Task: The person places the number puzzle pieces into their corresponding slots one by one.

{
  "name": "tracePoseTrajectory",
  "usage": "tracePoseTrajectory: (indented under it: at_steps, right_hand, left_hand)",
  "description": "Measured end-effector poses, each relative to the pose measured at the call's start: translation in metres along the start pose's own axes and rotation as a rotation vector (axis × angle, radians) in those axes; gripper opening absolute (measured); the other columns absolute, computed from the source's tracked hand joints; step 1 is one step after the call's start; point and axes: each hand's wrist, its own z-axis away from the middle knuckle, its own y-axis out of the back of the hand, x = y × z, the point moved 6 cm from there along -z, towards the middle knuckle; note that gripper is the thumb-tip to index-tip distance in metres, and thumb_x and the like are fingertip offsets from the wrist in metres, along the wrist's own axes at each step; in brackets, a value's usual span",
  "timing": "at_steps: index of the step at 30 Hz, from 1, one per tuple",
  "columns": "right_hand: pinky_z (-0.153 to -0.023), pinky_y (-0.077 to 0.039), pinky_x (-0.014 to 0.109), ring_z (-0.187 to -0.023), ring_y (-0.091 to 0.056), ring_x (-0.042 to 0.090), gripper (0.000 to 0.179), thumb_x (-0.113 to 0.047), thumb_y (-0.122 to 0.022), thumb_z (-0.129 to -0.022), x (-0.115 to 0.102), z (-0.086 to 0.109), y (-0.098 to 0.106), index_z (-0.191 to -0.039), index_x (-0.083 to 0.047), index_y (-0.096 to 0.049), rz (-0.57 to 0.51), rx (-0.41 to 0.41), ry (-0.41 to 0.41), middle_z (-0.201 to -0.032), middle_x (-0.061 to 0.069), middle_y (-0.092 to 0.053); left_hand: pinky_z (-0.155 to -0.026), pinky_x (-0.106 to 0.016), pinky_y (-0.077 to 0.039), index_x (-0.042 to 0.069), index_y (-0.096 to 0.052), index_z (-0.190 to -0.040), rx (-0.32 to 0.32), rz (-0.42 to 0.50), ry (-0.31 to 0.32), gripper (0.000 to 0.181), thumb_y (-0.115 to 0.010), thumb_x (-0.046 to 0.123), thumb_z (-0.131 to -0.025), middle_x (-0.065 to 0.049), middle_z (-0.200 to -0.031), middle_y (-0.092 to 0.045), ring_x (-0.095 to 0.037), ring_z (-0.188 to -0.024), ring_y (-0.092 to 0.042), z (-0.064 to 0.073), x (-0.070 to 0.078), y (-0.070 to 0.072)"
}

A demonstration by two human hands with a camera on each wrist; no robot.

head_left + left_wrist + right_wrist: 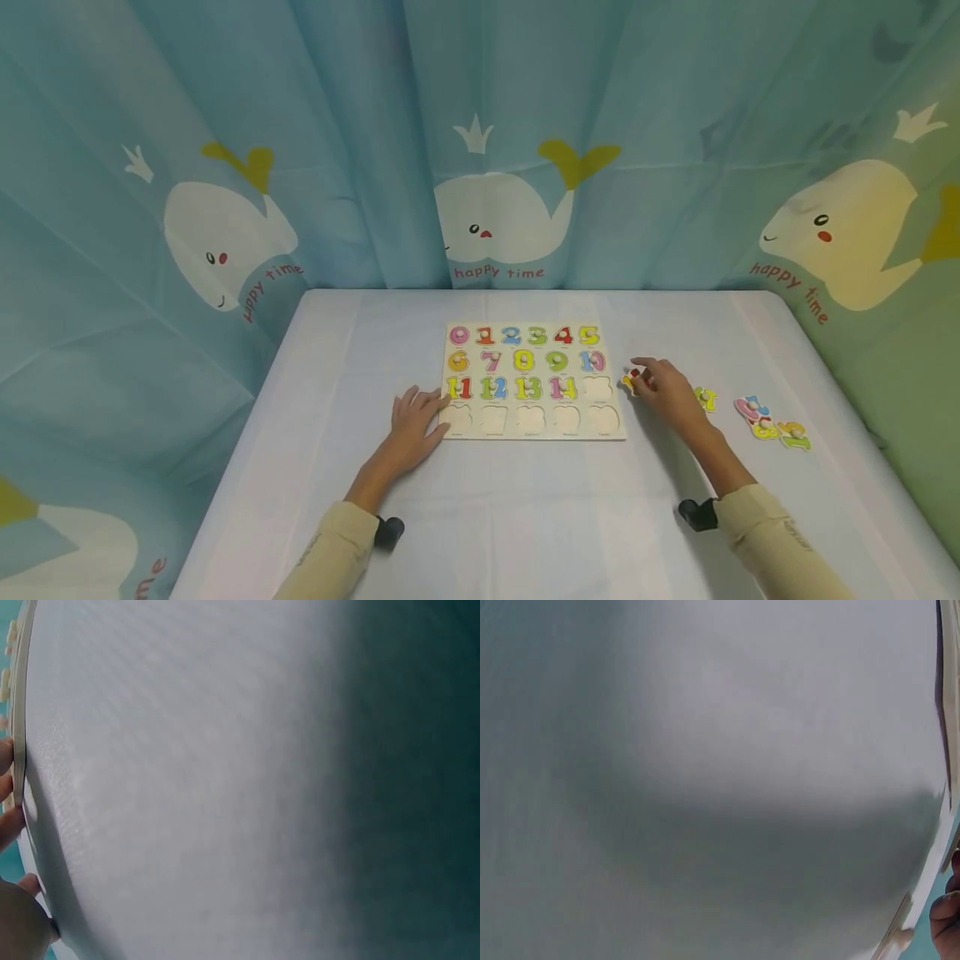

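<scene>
A wooden number puzzle board (532, 429) lies on the table, with knobbed number pieces from 0 to 14 set in its upper rows. Bare wooden recesses show along the bottom row and at the third row's right end. My left hand (415, 429) rests at the board's left edge, fingers spread and touching it; the left wrist view catches its fingertips (9, 825) against that edge. Just off the board's right side, my right hand (666, 393) pinches a small red and yellow number piece (629, 382), partly covered by the fingers. In the right wrist view only some fingers (946, 919) show.
Right of the right hand lies a yellow-green number piece (705, 399). Farther right, several colourful pieces sit close together, among them a pink and blue piece (752, 407) and an orange and yellow-green one (795, 434). A pale cloth covers the table (487, 508); a blue whale-print curtain (360, 167) hangs behind.
</scene>
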Motion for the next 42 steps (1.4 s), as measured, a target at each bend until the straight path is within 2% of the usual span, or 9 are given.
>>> tracePoseTrajectory:
  at_steps: [7,15,21,28,42]
  right_hand:
    - [-0.065,-0.049,0.036,-0.079,-0.053,0.026,0.040,-0.007,-0.064,-0.089,-0.013,-0.001,-0.006,-0.126,0.003,-0.052,-0.005,-0.037,-0.002,-0.090,0.014,-0.055]
    - [-0.064,-0.048,0.038,-0.077,-0.055,0.026,0.043,-0.007,-0.065,-0.088,-0.028,-0.002,-0.014,-0.126,0.005,-0.050,0.011,-0.056,0.041,-0.087,0.014,-0.057]
    - [-0.064,-0.046,0.036,-0.075,-0.053,0.024,0.044,-0.009,-0.066,-0.087,-0.032,-0.002,-0.020,-0.126,0.005,-0.051,-0.007,-0.083,0.035,-0.086,0.012,-0.056]
    - [-0.064,-0.045,0.038,-0.074,-0.051,0.023,0.045,-0.009,-0.067,-0.086,-0.036,-0.003,-0.024,-0.125,0.007,-0.051,-0.013,-0.080,0.074,-0.087,0.012,-0.057]
    - [-0.060,-0.040,0.033,-0.070,-0.047,0.020,0.046,-0.011,-0.066,-0.088,-0.041,-0.011,-0.035,-0.129,0.004,-0.050,-0.023,-0.105,0.024,-0.080,0.006,-0.052]
  left_hand:
    - [-0.104,-0.066,-0.009,0.007,-0.053,-0.132,-0.010,-0.004,0.014,0.045,-0.062,0.022,-0.090,-0.015,-0.137,-0.045,-0.043,-0.133,-0.022,-0.001,0.002,0.000]
    - [-0.102,-0.068,-0.011,0.005,-0.054,-0.130,0.012,0.011,-0.018,0.044,-0.063,0.020,-0.089,-0.016,-0.134,-0.047,-0.044,-0.131,-0.025,0.000,0.000,0.000]
    - [-0.101,-0.069,-0.012,0.004,-0.055,-0.129,0.019,0.010,-0.020,0.044,-0.063,0.020,-0.089,-0.016,-0.134,-0.047,-0.045,-0.130,-0.026,0.000,0.001,0.001]
    - [-0.103,-0.067,-0.010,0.004,-0.054,-0.130,0.017,0.011,-0.009,0.044,-0.063,0.020,-0.089,-0.016,-0.134,-0.047,-0.045,-0.131,-0.024,0.001,0.001,0.002]
    - [-0.103,-0.066,-0.011,0.005,-0.054,-0.130,0.019,-0.003,-0.005,0.044,-0.063,0.020,-0.089,-0.016,-0.134,-0.047,-0.044,-0.132,-0.025,0.000,0.000,0.000]
